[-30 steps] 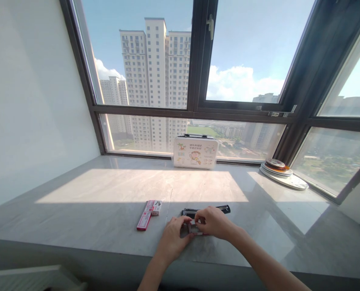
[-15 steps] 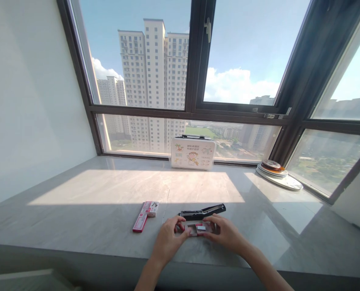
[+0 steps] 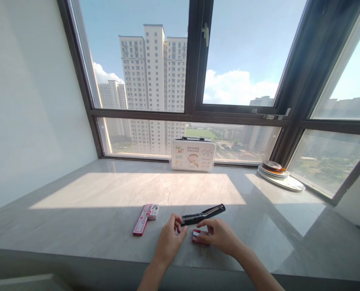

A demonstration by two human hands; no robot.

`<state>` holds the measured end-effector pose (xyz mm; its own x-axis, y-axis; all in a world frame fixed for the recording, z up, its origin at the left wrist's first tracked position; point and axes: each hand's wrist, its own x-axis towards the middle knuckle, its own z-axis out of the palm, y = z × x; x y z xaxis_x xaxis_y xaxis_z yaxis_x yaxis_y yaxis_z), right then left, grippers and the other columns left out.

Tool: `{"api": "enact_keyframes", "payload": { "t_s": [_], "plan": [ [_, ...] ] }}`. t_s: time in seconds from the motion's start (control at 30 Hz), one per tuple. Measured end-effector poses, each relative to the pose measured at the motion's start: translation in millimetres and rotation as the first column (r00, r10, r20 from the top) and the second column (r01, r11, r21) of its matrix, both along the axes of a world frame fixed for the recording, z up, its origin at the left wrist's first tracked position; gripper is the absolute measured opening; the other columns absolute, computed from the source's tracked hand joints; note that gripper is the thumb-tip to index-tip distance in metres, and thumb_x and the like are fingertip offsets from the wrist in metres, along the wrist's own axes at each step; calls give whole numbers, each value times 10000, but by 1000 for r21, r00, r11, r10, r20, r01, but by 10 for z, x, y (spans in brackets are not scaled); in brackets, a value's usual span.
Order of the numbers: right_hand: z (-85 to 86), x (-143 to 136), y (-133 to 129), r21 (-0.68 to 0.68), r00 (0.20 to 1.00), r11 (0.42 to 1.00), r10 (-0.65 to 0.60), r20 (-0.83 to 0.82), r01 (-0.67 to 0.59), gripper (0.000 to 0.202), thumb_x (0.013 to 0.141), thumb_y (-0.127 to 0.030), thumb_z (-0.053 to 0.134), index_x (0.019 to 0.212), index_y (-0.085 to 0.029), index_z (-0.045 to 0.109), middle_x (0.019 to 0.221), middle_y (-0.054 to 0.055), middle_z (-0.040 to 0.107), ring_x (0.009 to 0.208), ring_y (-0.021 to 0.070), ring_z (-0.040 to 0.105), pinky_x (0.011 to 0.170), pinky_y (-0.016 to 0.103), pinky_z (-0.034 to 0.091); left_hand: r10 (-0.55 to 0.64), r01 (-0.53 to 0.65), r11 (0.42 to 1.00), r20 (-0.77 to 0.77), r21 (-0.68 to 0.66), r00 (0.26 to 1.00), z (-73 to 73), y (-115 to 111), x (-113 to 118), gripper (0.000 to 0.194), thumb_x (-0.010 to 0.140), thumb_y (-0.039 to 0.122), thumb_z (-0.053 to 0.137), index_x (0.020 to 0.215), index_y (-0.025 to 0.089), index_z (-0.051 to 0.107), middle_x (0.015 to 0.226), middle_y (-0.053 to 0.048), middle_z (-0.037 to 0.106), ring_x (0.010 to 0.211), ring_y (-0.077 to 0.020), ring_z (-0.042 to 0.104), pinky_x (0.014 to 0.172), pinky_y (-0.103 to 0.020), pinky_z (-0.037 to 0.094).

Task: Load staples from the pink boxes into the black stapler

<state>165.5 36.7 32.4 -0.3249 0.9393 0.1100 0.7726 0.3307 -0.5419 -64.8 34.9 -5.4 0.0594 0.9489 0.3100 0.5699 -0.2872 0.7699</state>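
A black stapler (image 3: 202,214) lies opened out on the grey sill, just beyond both hands. My left hand (image 3: 170,239) is by its left end, fingers curled and thumb apart, with nothing seen between them. To the right, my right hand (image 3: 221,235) has its thumb and fingers around a small red box (image 3: 197,235) with a pale metallic piece on top; part of the box is hidden by the fingers. Farther left lie a long red-and-white box (image 3: 140,224) and a small white-and-red box (image 3: 153,212) touching it.
A white case with cartoon prints (image 3: 193,155) stands against the window at the back. Stacked plates (image 3: 278,178) sit in the right corner. The sill's front edge (image 3: 107,254) runs below the boxes.
My left hand has come off the small box's left side. The light tray part that stuck out between the hands no longer shows. My right hand remains at the box.
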Motion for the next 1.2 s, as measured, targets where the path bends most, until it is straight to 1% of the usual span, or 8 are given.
{"api": "enact_keyframes", "payload": {
  "t_s": [0.1,0.27,0.43,0.77,0.9,1.0,1.07,1.2],
  "plan": [
    [12,-110,-3,2,1000,1000,21,19,-21,317,798,-531,723,982,-279,783,685,-11,665,604,144,563,553,253,269,90,-87,996,-140,30,986,-16,146,-66,338,832,374,642,1131,229,580,783,37,578,753,-169,586,710,-260,385],
    [43,-272,51,110,998,993,39,44,-43,241,909,-441,609,994,-285,772,766,9,721,693,175,617,608,259,316,-26,29,1000,-298,7,954,47,232,-66,276,853,410,639,1083,262,669,819,8,636,866,-216,586,756,-294,341],
    [127,-318,226,170,998,984,53,13,-55,270,953,-382,541,1102,-275,739,952,34,752,800,195,657,688,261,371,-71,66,997,-310,-25,948,66,177,-57,263,876,451,621,1068,282,681,792,14,641,835,-216,578,729,-298,313],
    [151,-350,389,124,973,969,199,114,-213,242,941,-353,551,1025,-288,768,861,12,744,790,186,647,684,252,365,-57,51,998,-288,-28,956,37,181,-64,234,863,427,647,1041,283,694,774,13,643,822,-216,575,711,-301,293],
    [160,-312,350,141,990,987,54,130,-72,255,933,-388,560,1053,-269,750,790,19,728,774,195,646,661,266,344,-55,44,998,-296,-42,954,39,178,-64,243,864,423,648,1055,278,692,791,12,649,822,-209,576,715,-298,293],
    [148,-315,288,152,986,986,-93,142,71,336,966,-426,493,886,-216,743,730,43,700,704,190,617,610,279,303,-56,42,998,-303,-53,951,50,176,-62,247,864,425,644,1052,271,690,790,11,650,825,-207,580,717,-299,297],
    [138,-345,230,125,992,990,-74,101,61,361,974,-434,476,862,-208,733,733,47,695,687,181,603,595,277,295,-56,42,998,-303,-54,951,64,171,-61,239,864,430,639,1032,268,691,775,13,646,814,-206,580,717,-300,301],
    [88,-304,122,2,994,1000,9,-111,-9,343,956,-481,504,1044,-230,720,690,12,647,638,164,566,564,260,309,-60,51,998,-289,-40,955,89,157,-57,236,869,445,622,1012,269,690,759,18,646,800,-207,587,722,-298,314]
  ]
}}
